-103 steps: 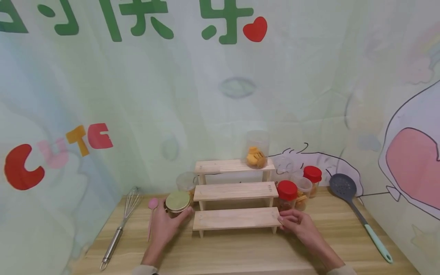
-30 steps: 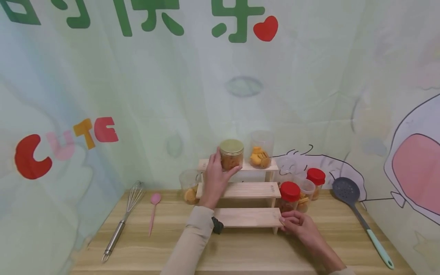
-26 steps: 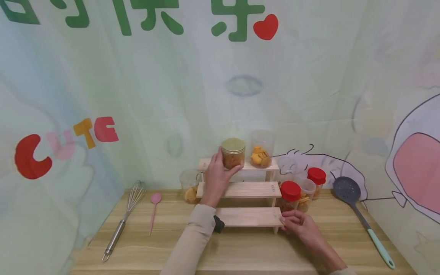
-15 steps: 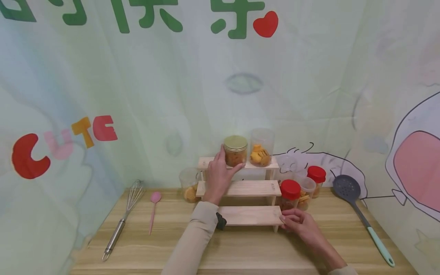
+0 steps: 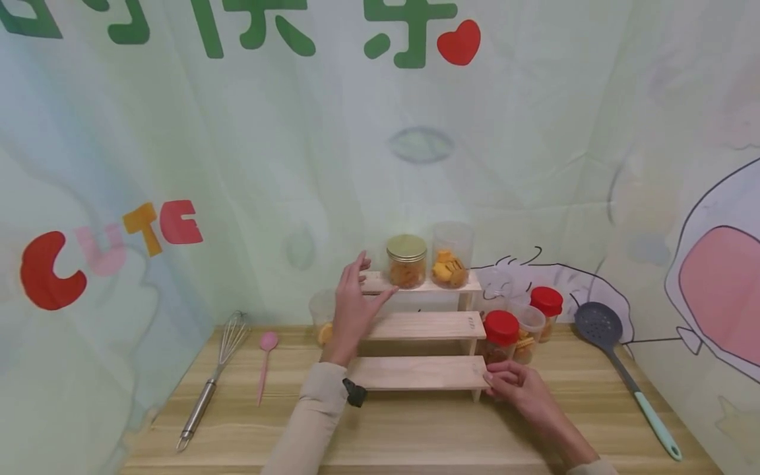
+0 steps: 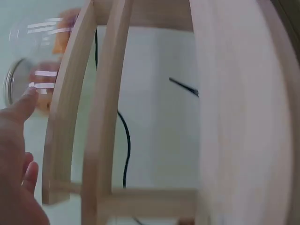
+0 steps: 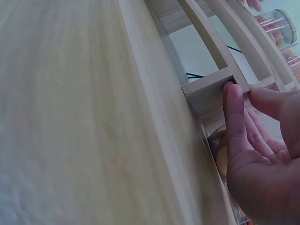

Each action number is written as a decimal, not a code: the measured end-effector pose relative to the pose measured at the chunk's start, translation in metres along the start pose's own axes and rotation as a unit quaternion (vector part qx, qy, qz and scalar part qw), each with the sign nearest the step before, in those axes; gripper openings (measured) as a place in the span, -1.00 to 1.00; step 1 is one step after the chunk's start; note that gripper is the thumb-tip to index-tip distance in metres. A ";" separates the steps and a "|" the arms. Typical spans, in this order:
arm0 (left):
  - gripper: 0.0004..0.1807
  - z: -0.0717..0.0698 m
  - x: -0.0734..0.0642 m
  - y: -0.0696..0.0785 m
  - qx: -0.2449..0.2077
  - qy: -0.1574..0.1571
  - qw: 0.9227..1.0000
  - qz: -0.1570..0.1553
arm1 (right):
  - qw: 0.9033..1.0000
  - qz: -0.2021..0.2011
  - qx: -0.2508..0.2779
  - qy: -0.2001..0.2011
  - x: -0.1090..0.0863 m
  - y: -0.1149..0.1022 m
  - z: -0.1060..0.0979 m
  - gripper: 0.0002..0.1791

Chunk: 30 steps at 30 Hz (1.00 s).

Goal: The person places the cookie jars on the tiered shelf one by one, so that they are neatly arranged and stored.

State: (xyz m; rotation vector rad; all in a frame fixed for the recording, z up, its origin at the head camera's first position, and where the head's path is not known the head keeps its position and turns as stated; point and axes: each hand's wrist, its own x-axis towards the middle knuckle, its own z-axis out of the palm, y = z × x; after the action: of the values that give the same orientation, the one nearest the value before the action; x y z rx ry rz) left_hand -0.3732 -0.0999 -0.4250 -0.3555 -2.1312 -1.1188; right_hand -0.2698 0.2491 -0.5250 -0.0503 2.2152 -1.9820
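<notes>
A three-step wooden display rack (image 5: 421, 373) stands on the table. On its top step sits a clear jar with a gold lid (image 5: 406, 267) and brown contents, beside a lidless clear jar of cookies (image 5: 450, 267). My left hand (image 5: 355, 310) is just left of the gold-lidded jar, thumb and fingers spread, holding nothing. In the left wrist view its thumb (image 6: 23, 105) overlaps the jar; whether they touch I cannot tell. My right hand (image 5: 525, 392) pinches the right end of the lowest step between thumb and index finger, as the right wrist view shows.
Right of the rack stand jars with red lids (image 5: 501, 328) and an open tub of snacks (image 5: 527, 330). Another clear jar (image 5: 322, 316) is partly hidden behind my left hand. A whisk (image 5: 216, 376), pink spoon (image 5: 265, 363) and grey skimmer (image 5: 623, 369) lie on the table.
My left hand brought the gold-lidded jar from the table left of the rack to the top step, let go and drew back left. The right hand keeps its place.
</notes>
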 end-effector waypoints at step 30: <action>0.12 -0.056 -0.045 -0.097 -0.054 0.006 0.984 -0.172 | 1.000 0.009 0.012 0.006 -0.002 -0.002 0.000 -0.43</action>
State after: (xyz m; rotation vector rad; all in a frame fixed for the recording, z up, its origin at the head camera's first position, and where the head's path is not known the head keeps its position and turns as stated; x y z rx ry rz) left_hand -0.3668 -0.1985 -0.4935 -0.0256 -2.1783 -1.4303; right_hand -0.2683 0.2487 -0.5231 -0.0154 2.1912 -2.0056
